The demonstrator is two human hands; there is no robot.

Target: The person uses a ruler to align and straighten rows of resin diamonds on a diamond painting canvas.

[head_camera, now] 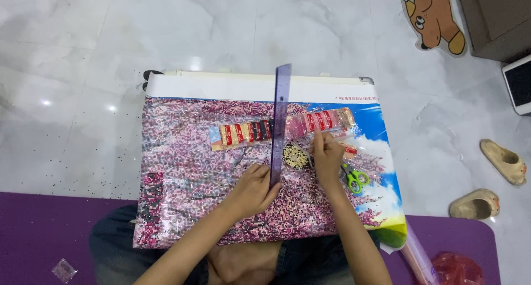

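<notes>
Our left hand (253,190) is closed on the near end of a purple ruler (280,124), thumb on top and fingers curled under its edge. From that grip the ruler runs straight away from us, across the canvas (182,169) and past its white far border, so nearly all of its length lies beyond the hand.

Our right hand (326,155) sits just right of the ruler, a little farther out than the left. Its fingertips are pressed together as if pinching something small, but we cannot tell what, if anything, is between them. Between this hand and the ruler, touching neither that we can see, lies a small tray (295,156) of pale beads.

Just beyond both hands a row of bead packets (282,130) lies across the canvas, passing under the ruler; the packets left of the ruler are red, dark and cream, those to the right pink and red. Right of the right wrist lie green scissors (354,178), close by but apart from the hand.

The canvas itself rests over our lap, mostly covered in pink beads, with blue sky and white cloud at its right edge. Farther out, loose beads speckle the marble floor (72,69) to the left, a purple mat (38,235) lies under us, and two tan slippers (489,182) sit well off to the right.
</notes>
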